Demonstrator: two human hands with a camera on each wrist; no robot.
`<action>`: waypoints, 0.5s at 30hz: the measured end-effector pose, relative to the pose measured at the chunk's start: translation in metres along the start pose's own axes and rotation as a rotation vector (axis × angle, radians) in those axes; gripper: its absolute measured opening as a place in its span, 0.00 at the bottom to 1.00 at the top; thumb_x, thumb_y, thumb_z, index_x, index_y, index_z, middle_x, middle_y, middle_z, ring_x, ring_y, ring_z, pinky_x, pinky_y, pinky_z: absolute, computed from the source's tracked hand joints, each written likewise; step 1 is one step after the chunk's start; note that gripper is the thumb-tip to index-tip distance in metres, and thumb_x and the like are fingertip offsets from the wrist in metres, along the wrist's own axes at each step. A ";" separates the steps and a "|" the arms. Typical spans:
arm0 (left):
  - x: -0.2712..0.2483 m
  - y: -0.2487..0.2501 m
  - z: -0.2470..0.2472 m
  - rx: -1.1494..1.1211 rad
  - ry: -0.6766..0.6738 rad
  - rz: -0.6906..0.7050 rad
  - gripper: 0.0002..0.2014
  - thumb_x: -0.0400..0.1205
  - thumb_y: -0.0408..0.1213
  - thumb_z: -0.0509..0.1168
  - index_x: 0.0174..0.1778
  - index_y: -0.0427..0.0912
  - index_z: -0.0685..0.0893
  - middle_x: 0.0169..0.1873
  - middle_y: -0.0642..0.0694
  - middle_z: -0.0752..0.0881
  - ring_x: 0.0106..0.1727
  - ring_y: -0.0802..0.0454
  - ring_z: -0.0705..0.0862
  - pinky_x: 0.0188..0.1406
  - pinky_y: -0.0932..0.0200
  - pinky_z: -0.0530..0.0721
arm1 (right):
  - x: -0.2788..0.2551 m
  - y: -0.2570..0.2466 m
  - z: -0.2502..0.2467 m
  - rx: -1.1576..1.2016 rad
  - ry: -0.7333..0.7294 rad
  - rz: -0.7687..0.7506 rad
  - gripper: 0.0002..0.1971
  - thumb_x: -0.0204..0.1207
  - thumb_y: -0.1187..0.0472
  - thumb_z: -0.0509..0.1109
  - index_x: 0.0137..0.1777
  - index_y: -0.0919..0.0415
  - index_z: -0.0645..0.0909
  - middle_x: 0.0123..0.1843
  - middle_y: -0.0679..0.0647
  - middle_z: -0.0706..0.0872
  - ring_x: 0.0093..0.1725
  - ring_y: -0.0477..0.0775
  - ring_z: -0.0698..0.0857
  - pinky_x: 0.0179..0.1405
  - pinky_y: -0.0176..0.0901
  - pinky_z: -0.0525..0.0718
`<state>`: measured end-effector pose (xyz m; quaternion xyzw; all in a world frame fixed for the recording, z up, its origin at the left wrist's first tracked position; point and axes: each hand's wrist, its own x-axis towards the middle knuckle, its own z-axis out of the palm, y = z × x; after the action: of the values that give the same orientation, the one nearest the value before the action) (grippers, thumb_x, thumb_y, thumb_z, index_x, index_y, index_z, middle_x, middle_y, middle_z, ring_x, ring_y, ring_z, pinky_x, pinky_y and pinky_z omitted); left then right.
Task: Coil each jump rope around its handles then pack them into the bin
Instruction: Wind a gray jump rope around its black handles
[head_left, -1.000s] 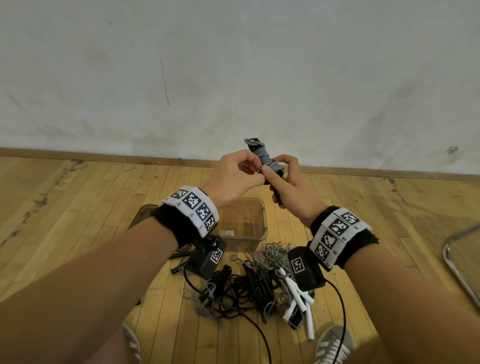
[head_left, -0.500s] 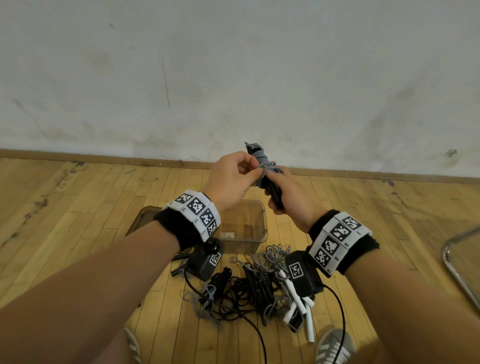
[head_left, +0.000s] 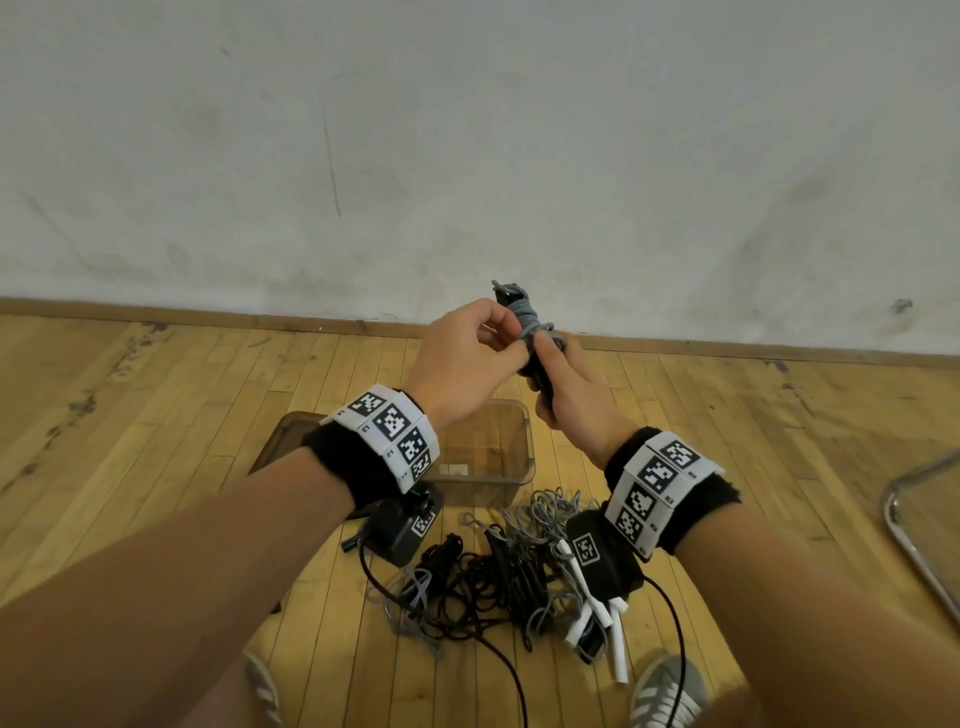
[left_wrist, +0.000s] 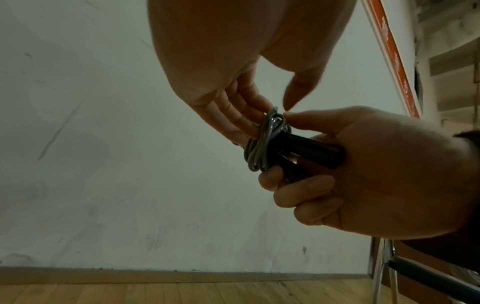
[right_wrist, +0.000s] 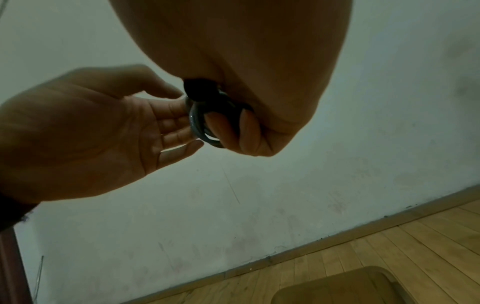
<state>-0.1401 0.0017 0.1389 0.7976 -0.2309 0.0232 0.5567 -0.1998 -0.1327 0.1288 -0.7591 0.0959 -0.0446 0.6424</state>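
I hold one jump rope (head_left: 525, 318) up in front of the wall, its grey cord wound round its black handles. My right hand (head_left: 545, 374) grips the lower part of the handles (left_wrist: 306, 148), thumb pressed on the coil (left_wrist: 262, 148). My left hand (head_left: 511, 348) pinches the grey cord at the coil between thumb and fingers (right_wrist: 179, 115). The clear brown bin (head_left: 524, 467) stands on the floor below my hands. I see no rope in it, though my left wrist hides part of it. A tangled pile of black and grey ropes (head_left: 498, 571) lies in front of the bin.
White handles (head_left: 597, 623) lie at the pile's right edge. A chair's metal frame (head_left: 914, 535) stands at the far right. A dark flat piece (head_left: 280, 441) lies left of the bin. My shoes (head_left: 665, 691) are near the pile. Bare wooden floor (head_left: 156, 415) spreads around, the wall just beyond.
The bundle has stayed in my right hand at about the same height. My left fingers have shifted on the grey coil, from covering it to pinching the cord at its left side.
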 end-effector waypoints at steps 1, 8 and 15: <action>-0.001 0.001 0.000 0.009 -0.007 0.003 0.06 0.78 0.37 0.76 0.47 0.46 0.86 0.37 0.56 0.88 0.37 0.66 0.85 0.36 0.72 0.81 | 0.000 0.000 -0.001 -0.004 0.000 -0.003 0.18 0.91 0.46 0.54 0.68 0.60 0.68 0.41 0.54 0.71 0.26 0.44 0.68 0.21 0.32 0.70; -0.001 0.003 -0.001 0.060 0.034 0.022 0.07 0.77 0.38 0.79 0.44 0.49 0.87 0.39 0.56 0.90 0.38 0.66 0.88 0.35 0.78 0.78 | 0.001 -0.003 0.000 0.031 0.028 0.044 0.21 0.90 0.43 0.55 0.70 0.60 0.67 0.46 0.59 0.74 0.27 0.47 0.69 0.19 0.33 0.70; 0.002 -0.005 0.007 -0.034 0.139 0.015 0.09 0.80 0.34 0.76 0.41 0.48 0.82 0.44 0.56 0.91 0.33 0.59 0.88 0.38 0.53 0.90 | 0.001 -0.001 0.002 0.031 0.029 0.033 0.20 0.91 0.43 0.54 0.70 0.59 0.66 0.43 0.57 0.73 0.25 0.46 0.68 0.19 0.34 0.68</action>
<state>-0.1378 -0.0037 0.1324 0.7827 -0.1979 0.0787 0.5848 -0.1983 -0.1308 0.1290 -0.7466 0.1169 -0.0466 0.6533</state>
